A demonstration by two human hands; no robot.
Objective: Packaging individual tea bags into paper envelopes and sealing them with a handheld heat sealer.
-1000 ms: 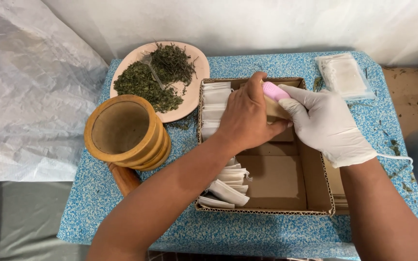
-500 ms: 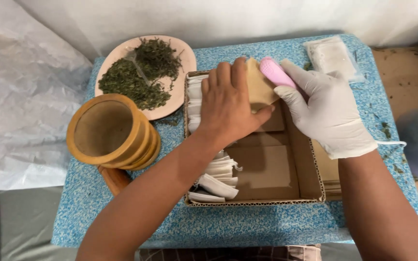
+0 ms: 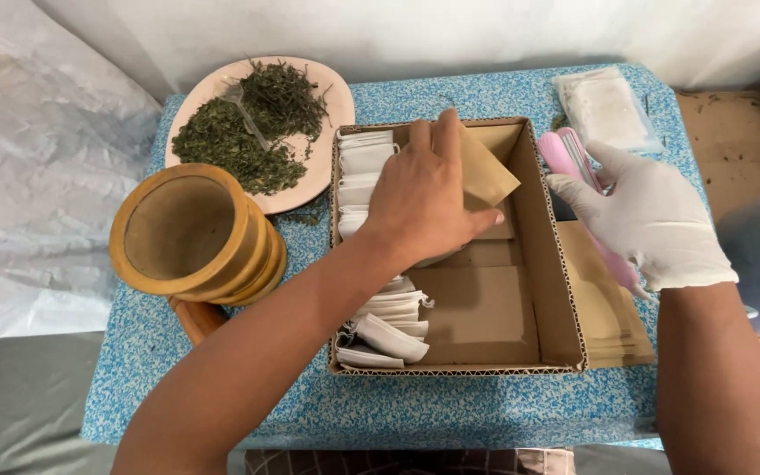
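Blue speckled covering lies over the small bench (image 3: 485, 97), which stands against a pale wall with crumpled white plastic sheeting (image 3: 37, 176) to the left and grey floor below.

At the far right corner of the bench lies a flat clear packet (image 3: 604, 107) of white sachets. Far left sits a pale pink plate (image 3: 338, 105) heaped with dried green herbs (image 3: 248, 132), and just in front of it a round wooden mortar (image 3: 191, 233) lies tilted, its mouth turned up toward the camera.

An open brown cardboard box (image 3: 556, 290) fills the middle of the bench. Along its left wall runs a row of small white sachets (image 3: 380, 325) stood on edge, the nearest ones slumping over; the rest of its floor is bare cardboard. To the right of the box, flat brown paper sheets (image 3: 609, 308) lie on the bench.

Inside the box, at its far end, the bare left hand (image 3: 424, 198) pinches a small tan paper pouch (image 3: 485, 171) between thumb and fingers; the pouch is flat, roughly square and tilted, one corner pointing to the right wall of the box.

Just outside that wall, the right hand (image 3: 648, 220), in a white glove, is wrapped around a slim pink tool (image 3: 565, 154) whose far end points away from the person, fingers spread loosely over it above the brown sheets.
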